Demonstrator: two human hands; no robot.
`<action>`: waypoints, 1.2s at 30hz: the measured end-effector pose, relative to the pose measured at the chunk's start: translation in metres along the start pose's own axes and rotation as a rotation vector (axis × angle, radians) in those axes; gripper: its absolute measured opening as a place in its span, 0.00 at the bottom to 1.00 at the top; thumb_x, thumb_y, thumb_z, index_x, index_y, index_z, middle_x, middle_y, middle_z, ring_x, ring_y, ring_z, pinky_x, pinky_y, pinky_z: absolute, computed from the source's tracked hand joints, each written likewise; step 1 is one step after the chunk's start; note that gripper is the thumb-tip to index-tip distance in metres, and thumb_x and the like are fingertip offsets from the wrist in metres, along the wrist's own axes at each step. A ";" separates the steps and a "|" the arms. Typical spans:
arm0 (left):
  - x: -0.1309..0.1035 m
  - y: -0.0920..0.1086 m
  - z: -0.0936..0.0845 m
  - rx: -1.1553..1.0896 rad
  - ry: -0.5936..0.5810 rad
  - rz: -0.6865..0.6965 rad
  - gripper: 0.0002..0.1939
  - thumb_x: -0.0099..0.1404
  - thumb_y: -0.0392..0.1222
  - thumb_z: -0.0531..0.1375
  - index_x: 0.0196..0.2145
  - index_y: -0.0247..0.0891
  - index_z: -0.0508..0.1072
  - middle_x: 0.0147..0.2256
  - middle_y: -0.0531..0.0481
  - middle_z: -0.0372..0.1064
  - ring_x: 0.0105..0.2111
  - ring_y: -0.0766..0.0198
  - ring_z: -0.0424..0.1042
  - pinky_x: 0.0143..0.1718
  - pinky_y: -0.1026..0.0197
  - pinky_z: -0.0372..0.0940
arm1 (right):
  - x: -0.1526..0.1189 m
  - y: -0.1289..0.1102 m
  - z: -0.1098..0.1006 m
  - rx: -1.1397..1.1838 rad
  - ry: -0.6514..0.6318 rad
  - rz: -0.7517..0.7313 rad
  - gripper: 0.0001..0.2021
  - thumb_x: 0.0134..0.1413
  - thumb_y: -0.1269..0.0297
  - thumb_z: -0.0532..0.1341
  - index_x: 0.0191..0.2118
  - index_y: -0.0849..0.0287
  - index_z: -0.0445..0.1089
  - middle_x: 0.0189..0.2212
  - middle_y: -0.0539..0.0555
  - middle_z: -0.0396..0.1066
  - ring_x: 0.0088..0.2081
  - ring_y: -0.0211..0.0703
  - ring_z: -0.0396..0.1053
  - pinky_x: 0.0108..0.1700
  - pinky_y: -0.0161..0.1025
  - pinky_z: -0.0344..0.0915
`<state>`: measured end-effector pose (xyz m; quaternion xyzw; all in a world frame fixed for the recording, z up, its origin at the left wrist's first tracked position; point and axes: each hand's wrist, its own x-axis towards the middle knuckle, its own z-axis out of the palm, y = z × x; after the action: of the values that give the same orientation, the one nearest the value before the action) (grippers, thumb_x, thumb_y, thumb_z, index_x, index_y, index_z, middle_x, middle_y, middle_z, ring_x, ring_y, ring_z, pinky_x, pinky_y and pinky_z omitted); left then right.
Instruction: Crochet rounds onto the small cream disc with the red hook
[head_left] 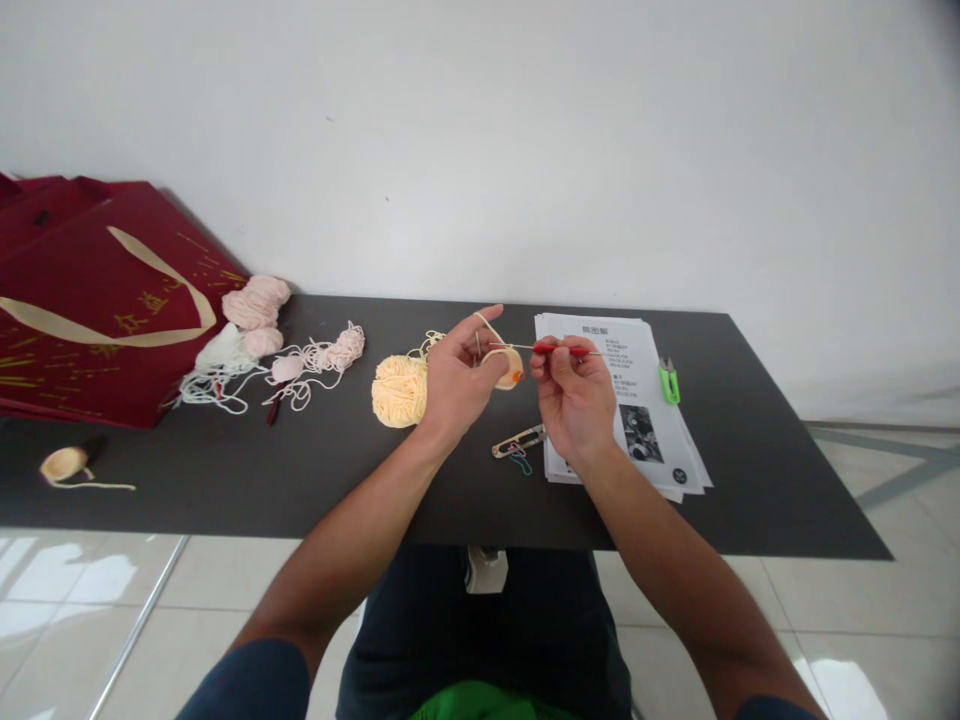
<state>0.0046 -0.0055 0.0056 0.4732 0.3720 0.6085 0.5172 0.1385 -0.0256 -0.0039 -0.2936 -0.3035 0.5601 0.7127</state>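
My left hand (463, 378) pinches a small cream crochet piece (511, 368) with an orange spot on it. Cream yarn loops over its raised index finger. In my right hand (576, 400) is a crochet hook (551, 349) with a red handle, its thin metal shaft pointing left to the crochet piece. Whether the tip sits inside a stitch is too small to tell. Beside my left wrist rests a ball of yellow yarn (400, 391), partly covered by the hand. Thread snips (517, 441) and a teal stitch marker (520, 463) lie on the table below the hands.
Printed sheets (600, 330) lie under my right hand, with green-handled snips (669, 382) at their right edge. Pink yarn (256, 301), white yarn (221, 352) and loose strands lie left. A dark red gift bag (82, 300) and a small cream crochet cup (64, 464) are farther left on the dark table (300, 480).
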 end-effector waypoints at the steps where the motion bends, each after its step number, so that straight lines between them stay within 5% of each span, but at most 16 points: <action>1: 0.000 0.001 0.000 -0.004 0.003 0.006 0.28 0.53 0.32 0.66 0.54 0.40 0.78 0.30 0.56 0.70 0.28 0.69 0.68 0.31 0.65 0.66 | 0.000 -0.002 0.000 -0.013 0.001 -0.027 0.11 0.53 0.61 0.75 0.35 0.50 0.71 0.36 0.46 0.78 0.32 0.33 0.72 0.35 0.32 0.72; 15: 0.001 0.001 -0.002 0.003 0.053 0.060 0.25 0.55 0.33 0.66 0.51 0.41 0.79 0.30 0.55 0.72 0.28 0.69 0.69 0.30 0.65 0.67 | -0.001 -0.008 0.000 -0.182 0.026 -0.259 0.11 0.55 0.57 0.73 0.36 0.49 0.70 0.34 0.47 0.76 0.29 0.34 0.70 0.32 0.34 0.67; 26: 0.000 -0.001 -0.002 0.014 0.102 0.115 0.22 0.56 0.34 0.67 0.50 0.42 0.79 0.30 0.56 0.72 0.29 0.69 0.69 0.32 0.64 0.69 | -0.011 0.000 0.004 -0.297 0.093 -0.380 0.10 0.55 0.56 0.73 0.37 0.48 0.72 0.36 0.48 0.79 0.31 0.37 0.75 0.34 0.40 0.74; 36: 0.003 -0.004 -0.001 0.065 0.238 0.104 0.20 0.56 0.37 0.69 0.48 0.41 0.78 0.30 0.56 0.73 0.28 0.69 0.70 0.35 0.63 0.69 | -0.021 0.013 -0.003 -0.390 0.019 -0.413 0.06 0.53 0.60 0.74 0.35 0.44 0.77 0.41 0.49 0.82 0.37 0.44 0.80 0.44 0.53 0.83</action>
<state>0.0052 -0.0019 0.0019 0.4326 0.4252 0.6739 0.4218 0.1289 -0.0439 -0.0183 -0.3624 -0.4520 0.3315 0.7446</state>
